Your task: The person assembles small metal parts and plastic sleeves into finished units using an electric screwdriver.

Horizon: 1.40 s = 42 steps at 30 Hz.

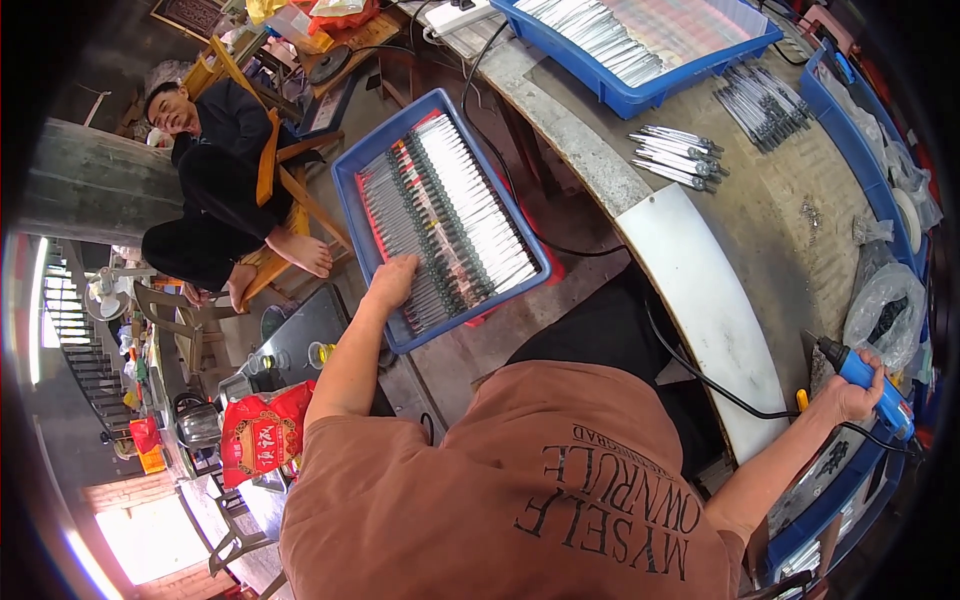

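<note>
My left hand [395,281] reaches over the near left part of a blue tray [340,200], its fingers together and bent down at the rows. Slim silver pen-like pieces [490,215] with dark ends lie packed side by side in that tray. What the fingertips pinch, if anything, is hidden. On the right, my right hand [856,396] is wrapped round a blue corded electric screwdriver [868,377]. Its narrow dark tip points up and left, above the worktable [740,200]. Nearest to it is a clear plastic bag [890,315].
Two bunches of pen-like pieces [680,157] lie on the table, with a larger blue tray [640,95] behind. A white board [705,270] lines the table's edge. Black cords [700,375] cross near my lap. At the left, a person [230,150] sits on a wooden chair.
</note>
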Each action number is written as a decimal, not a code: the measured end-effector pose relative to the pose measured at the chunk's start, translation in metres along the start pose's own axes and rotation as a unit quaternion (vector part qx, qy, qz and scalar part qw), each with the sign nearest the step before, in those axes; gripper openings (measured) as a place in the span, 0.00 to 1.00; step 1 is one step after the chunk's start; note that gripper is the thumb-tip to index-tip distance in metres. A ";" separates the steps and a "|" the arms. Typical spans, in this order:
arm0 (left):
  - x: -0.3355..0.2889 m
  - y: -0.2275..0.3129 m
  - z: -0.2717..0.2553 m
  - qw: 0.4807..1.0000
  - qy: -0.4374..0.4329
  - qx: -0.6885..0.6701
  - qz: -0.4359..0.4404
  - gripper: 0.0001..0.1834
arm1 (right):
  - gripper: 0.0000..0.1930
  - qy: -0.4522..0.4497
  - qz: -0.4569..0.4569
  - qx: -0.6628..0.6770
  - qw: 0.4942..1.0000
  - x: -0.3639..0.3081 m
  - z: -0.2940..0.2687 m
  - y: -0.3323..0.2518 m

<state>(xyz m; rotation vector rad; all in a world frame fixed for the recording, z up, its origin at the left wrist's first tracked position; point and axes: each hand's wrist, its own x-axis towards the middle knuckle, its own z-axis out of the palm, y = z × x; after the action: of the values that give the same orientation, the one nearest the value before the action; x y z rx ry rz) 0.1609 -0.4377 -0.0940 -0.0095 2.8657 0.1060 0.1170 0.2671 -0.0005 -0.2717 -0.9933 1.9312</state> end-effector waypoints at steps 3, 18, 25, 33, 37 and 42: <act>0.002 0.001 -0.004 1.000 -0.028 0.004 -0.005 0.08 | 0.10 -0.001 0.000 0.002 1.000 0.000 -0.002 0.000; 0.003 0.029 -0.015 0.994 0.033 0.066 0.084 0.18 | 0.09 -0.003 0.006 -0.004 1.000 -0.001 0.003 0.000; 0.022 0.059 -0.036 0.980 0.166 -0.036 0.101 0.18 | 0.09 0.034 -0.022 -0.055 0.998 -0.016 0.019 -0.009; 0.060 0.187 -0.107 0.878 0.276 -0.255 0.296 0.14 | 0.15 0.043 -0.046 0.011 0.998 -0.049 0.060 -0.006; 0.096 0.244 -0.126 0.849 0.286 -0.248 0.368 0.12 | 0.15 0.070 -0.056 -0.007 0.996 -0.055 0.070 -0.011; 0.140 0.290 -0.137 0.837 0.323 -0.154 0.414 0.09 | 0.15 0.079 -0.058 -0.023 0.995 -0.058 0.076 -0.013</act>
<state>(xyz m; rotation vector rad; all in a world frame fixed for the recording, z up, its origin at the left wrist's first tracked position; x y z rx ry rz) -0.0153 -0.1579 0.0207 1.3766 3.1938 0.8780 0.1163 0.1836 0.0470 -0.3789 -0.9301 1.7543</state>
